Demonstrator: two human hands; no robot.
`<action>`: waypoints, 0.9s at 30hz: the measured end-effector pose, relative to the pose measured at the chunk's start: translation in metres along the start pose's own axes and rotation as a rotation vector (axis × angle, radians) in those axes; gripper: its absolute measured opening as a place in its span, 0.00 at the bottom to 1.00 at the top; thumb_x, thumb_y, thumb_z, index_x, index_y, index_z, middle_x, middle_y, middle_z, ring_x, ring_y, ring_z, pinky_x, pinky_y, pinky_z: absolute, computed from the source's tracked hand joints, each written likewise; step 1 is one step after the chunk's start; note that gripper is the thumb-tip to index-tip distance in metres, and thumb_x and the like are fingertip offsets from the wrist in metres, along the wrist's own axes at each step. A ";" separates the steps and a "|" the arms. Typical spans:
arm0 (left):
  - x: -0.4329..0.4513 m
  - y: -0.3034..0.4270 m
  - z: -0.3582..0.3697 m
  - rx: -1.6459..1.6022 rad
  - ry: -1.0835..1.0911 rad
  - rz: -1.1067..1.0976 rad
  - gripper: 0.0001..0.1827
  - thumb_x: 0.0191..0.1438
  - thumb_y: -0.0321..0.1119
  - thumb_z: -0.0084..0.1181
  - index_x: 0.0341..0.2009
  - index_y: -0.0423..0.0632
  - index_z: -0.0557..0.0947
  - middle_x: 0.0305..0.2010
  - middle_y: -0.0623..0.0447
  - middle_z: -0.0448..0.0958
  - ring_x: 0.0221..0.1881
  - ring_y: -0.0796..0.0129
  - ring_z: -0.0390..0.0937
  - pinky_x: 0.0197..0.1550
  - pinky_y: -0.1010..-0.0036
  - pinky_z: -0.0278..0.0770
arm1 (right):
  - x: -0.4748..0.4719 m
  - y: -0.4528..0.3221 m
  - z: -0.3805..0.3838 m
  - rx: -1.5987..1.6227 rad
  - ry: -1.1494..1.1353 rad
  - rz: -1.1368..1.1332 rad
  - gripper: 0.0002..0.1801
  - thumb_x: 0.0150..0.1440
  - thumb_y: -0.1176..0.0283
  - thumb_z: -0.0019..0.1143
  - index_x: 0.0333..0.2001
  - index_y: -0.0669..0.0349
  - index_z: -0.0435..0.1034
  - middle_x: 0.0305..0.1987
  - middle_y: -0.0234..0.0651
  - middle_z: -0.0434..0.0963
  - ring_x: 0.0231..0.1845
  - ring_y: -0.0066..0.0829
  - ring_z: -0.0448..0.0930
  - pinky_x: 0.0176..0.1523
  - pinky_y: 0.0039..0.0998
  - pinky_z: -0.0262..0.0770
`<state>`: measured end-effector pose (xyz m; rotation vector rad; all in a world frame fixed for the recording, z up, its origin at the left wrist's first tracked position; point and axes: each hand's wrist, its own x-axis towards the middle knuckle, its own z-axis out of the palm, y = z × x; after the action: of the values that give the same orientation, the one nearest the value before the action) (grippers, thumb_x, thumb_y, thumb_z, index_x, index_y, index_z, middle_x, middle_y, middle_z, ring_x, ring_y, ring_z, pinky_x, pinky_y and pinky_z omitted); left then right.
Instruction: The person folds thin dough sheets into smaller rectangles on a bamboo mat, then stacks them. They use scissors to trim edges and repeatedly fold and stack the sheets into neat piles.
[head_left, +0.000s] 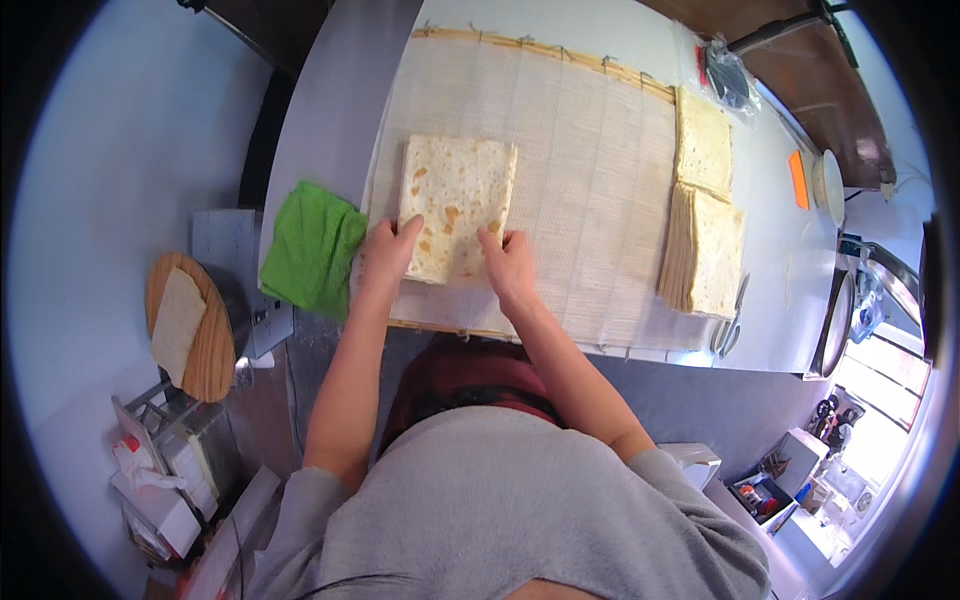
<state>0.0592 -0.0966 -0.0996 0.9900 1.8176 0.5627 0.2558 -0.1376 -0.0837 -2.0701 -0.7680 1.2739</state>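
Note:
Before me a rectangular flatbread (459, 195) with brown toasted spots lies over a pale woven mat (592, 187) with slatted edges. It looks folded or stacked; how many layers it has I cannot tell. My left hand (388, 253) grips its near left edge, thumb on top. At the near right edge, my right hand (510, 262) holds it the same way. The fingers beneath the bread are hidden. Close beside my left hand is a crumpled green cloth (311, 251).
To the right stand a thick pile of flatbread sheets (705, 251) and another pile (703, 146) behind it. Scissors (731, 322) lie near the table's front edge. Farther off are a plastic bag (727, 75), an orange card (798, 180) and a white bowl (828, 187). A round wooden board (214, 352) holds bread at left.

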 end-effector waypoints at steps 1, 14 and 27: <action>-0.004 0.010 0.003 -0.049 -0.001 -0.018 0.30 0.58 0.50 0.66 0.51 0.34 0.84 0.44 0.38 0.86 0.45 0.51 0.85 0.49 0.63 0.79 | 0.003 0.000 0.002 0.100 -0.004 0.021 0.25 0.65 0.57 0.65 0.51 0.72 0.73 0.40 0.43 0.82 0.38 0.30 0.80 0.44 0.36 0.78; 0.073 0.209 -0.043 -0.357 -0.157 0.486 0.22 0.69 0.41 0.61 0.60 0.38 0.81 0.50 0.50 0.86 0.47 0.71 0.82 0.51 0.73 0.78 | 0.086 -0.195 -0.031 0.364 -0.014 -0.572 0.25 0.69 0.63 0.61 0.61 0.71 0.70 0.47 0.50 0.84 0.46 0.32 0.84 0.50 0.34 0.79; 0.179 0.047 -0.007 -0.126 -0.012 0.359 0.31 0.60 0.34 0.72 0.64 0.44 0.73 0.43 0.46 0.84 0.41 0.67 0.83 0.43 0.70 0.86 | 0.142 -0.054 0.020 0.085 0.061 -0.347 0.33 0.58 0.70 0.69 0.64 0.66 0.62 0.38 0.49 0.83 0.42 0.41 0.86 0.46 0.44 0.84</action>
<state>0.0331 0.0776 -0.1560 1.2374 1.5799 0.8767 0.2819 0.0053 -0.1338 -1.8029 -0.9778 1.0281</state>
